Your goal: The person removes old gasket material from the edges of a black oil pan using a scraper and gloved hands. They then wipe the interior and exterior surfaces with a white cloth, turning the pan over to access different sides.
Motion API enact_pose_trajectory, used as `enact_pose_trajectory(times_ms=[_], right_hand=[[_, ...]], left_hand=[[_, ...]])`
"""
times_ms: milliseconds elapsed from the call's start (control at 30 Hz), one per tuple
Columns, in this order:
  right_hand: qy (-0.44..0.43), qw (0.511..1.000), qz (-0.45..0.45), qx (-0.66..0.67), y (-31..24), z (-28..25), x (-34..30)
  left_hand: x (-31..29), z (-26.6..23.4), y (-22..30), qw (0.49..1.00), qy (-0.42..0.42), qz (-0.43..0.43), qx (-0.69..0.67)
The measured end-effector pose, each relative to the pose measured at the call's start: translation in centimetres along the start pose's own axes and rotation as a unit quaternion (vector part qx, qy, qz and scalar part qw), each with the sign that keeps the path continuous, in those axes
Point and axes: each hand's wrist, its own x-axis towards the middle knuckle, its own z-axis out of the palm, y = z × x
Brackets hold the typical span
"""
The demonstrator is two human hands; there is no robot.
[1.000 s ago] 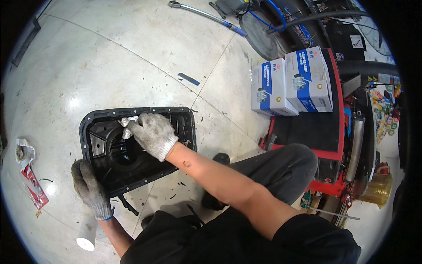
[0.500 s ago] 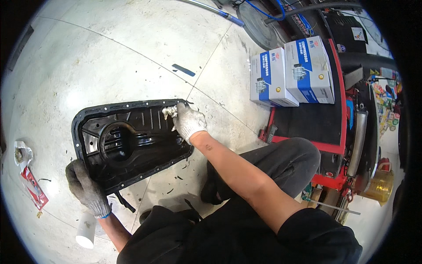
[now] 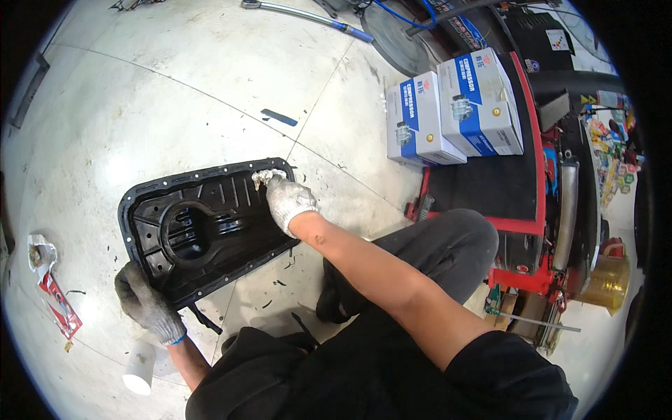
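A black oil pan [image 3: 231,241] lies on the floor with its hollow side up and bolt holes around its flange. At its near left corner, my left hand [image 3: 145,297], in a soiled knit glove, grips the edge; the fingertips are partly hidden. My right hand [image 3: 288,203], in a whiter glove, is closed on a crumpled whitish wad [image 3: 268,175], perhaps paper or rag. It presses the wad against the flange at the far right corner. Inside the pan are ribs and a round recess, dark and shiny.
A white cylinder [image 3: 140,367] and a torn red packet [image 3: 61,308] lie to the left. Dark scraps [image 3: 278,117] dot the floor. Two blue-and-white boxes [image 3: 483,105] sit on a red-edged black creeper-like board [image 3: 490,185] at right. A long-handled wrench [image 3: 308,15] lies far off.
My right hand has shifted off the corner toward the inside of the pan, with the wad now stretched along the flange. My left hand keeps its grip. The whole view has moved slightly.
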Motion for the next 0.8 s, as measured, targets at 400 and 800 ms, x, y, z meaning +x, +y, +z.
enact_pose_trajectory(times_ms=[400, 800], right_hand=[[-0.041, 0.998, 0.031, 0.038, 0.4, -1.0, -1.0], [-0.144, 0.983, -0.001, 0.115, 6.6, -13.9, -0.5]], left_hand=[[-0.8, 1.4, 0.2, 0.997, 0.04, -0.003, -0.065], [-0.5, 0.7, -0.6, 0.997, -0.007, 0.008, -0.076]])
